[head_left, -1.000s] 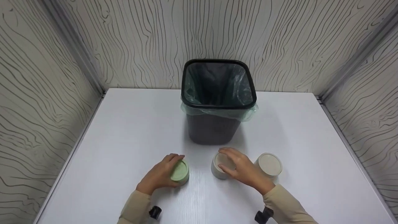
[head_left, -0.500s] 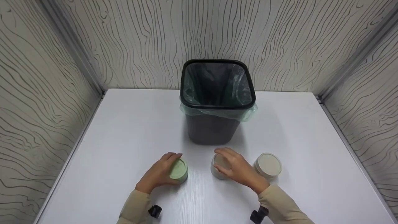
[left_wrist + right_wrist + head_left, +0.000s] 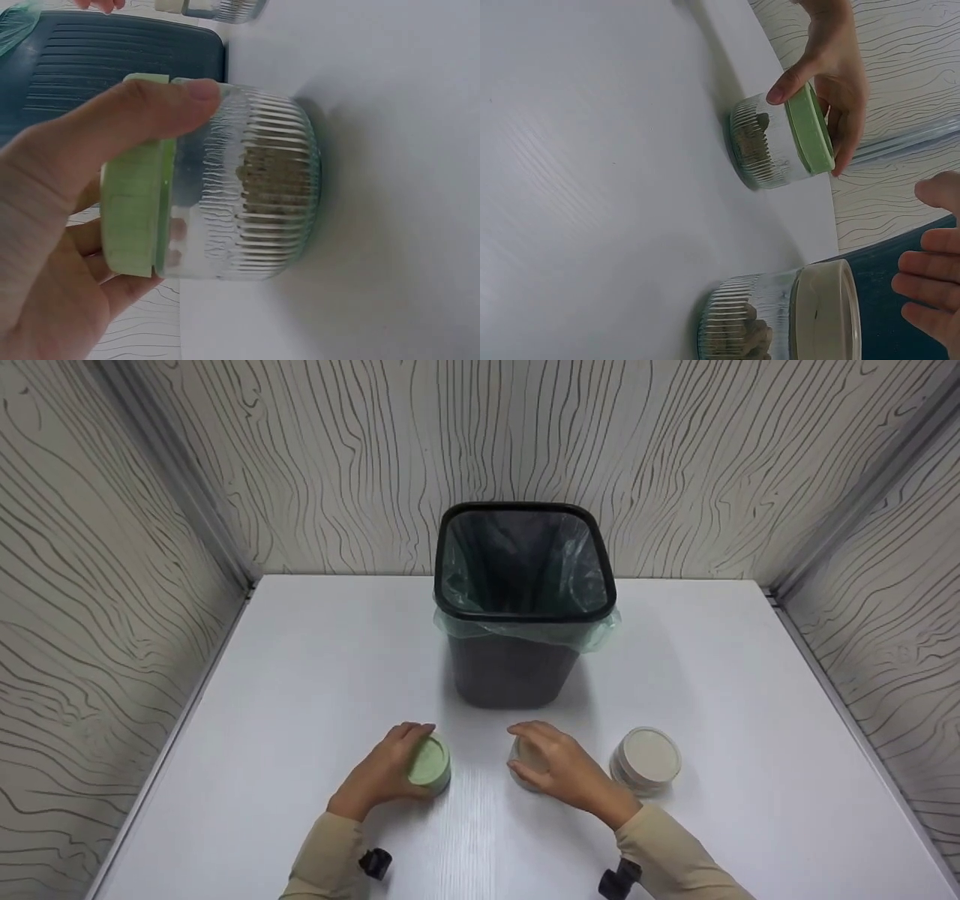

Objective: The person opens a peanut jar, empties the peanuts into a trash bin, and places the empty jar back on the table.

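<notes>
My left hand (image 3: 382, 772) grips a ribbed glass jar with a light green lid (image 3: 430, 763), thumb on one side and fingers round the other. Brown, lumpy contents show through the green-lidded jar's glass (image 3: 274, 176) in the left wrist view. My right hand (image 3: 562, 769) hovers at a second glass jar (image 3: 527, 754) and partly hides it in the head view. In the right wrist view, the right hand's loosely extended fingers (image 3: 930, 281) stand apart from this jar's beige lid (image 3: 825, 311); brown lumps lie inside the jar.
A third jar with a beige lid (image 3: 651, 755) stands to the right of my right hand. Behind the jars is a dark bin (image 3: 514, 671) with a pale green bag liner. Wood-grain patterned walls (image 3: 360, 465) enclose the white table (image 3: 322, 660) at the back and sides.
My right hand has shifted left and now covers more of the middle jar. My left hand and the green-lidded jar have moved slightly left and away from me.
</notes>
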The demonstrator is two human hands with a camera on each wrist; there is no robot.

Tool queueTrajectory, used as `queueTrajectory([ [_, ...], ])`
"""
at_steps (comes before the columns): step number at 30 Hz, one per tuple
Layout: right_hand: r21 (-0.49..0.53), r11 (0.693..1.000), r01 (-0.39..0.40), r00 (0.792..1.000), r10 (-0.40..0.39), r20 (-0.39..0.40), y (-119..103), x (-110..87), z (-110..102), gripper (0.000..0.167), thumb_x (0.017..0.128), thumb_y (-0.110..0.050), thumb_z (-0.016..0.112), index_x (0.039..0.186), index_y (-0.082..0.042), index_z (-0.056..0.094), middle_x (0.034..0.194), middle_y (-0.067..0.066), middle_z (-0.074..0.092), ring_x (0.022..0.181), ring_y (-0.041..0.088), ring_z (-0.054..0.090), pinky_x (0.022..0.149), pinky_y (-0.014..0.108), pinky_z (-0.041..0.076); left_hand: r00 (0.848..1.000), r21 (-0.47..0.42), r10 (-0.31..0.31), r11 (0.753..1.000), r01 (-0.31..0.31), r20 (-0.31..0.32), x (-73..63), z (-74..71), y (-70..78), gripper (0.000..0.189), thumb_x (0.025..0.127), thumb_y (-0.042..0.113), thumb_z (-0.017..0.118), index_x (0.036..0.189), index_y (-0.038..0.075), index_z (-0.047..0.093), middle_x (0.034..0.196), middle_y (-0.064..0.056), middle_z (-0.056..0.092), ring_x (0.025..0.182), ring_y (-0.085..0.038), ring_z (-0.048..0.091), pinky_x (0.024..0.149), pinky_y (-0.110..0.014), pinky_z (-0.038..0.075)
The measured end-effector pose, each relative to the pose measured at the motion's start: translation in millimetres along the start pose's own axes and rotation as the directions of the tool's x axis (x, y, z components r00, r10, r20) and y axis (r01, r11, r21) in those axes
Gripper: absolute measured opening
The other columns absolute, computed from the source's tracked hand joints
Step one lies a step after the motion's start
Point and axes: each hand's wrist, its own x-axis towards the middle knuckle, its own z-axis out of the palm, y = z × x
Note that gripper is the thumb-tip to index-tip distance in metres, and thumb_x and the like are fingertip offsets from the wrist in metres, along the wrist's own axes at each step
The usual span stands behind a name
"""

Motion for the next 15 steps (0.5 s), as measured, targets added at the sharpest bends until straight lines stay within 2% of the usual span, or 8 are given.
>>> queueTrajectory([
  [10, -0.008, 0.999, -0.042, 0.999, 0.042, 0.033, -5.9, 0.2, 3.6, 0.037, 0.083, -0.02, 0.074, 0.116, -0.006, 0.063, 0.114, 0.006, 0.069, 0.11, 0.023, 0.065, 0.091, 0.037, 0.056, 1.0, 0.018, 0.0, 1.0, 0.0, -0.001, 1.4, -1.2, 1.0, 0.083, 0.062, 0.018, 0.088, 0.132, -0.001, 0.048, 0.123, -0.02, 0.056, 0.111, -0.035, 0.06, 0.092, -0.048, 0.055],
  [15, -0.018, 1.0, -0.024, 0.999, 0.025, 0.023, -7.0, 0.7, 6.6, 0.038, 0.083, -0.021, 0.075, 0.116, -0.007, 0.064, 0.113, 0.005, 0.07, 0.108, 0.023, 0.065, 0.091, 0.037, 0.055, 1.0, 0.016, -0.004, 1.0, 0.004, -0.013, 1.6, -2.6, 1.7, 0.084, 0.061, 0.019, 0.089, 0.133, 0.001, 0.048, 0.123, -0.02, 0.056, 0.111, -0.034, 0.06, 0.092, -0.048, 0.055],
])
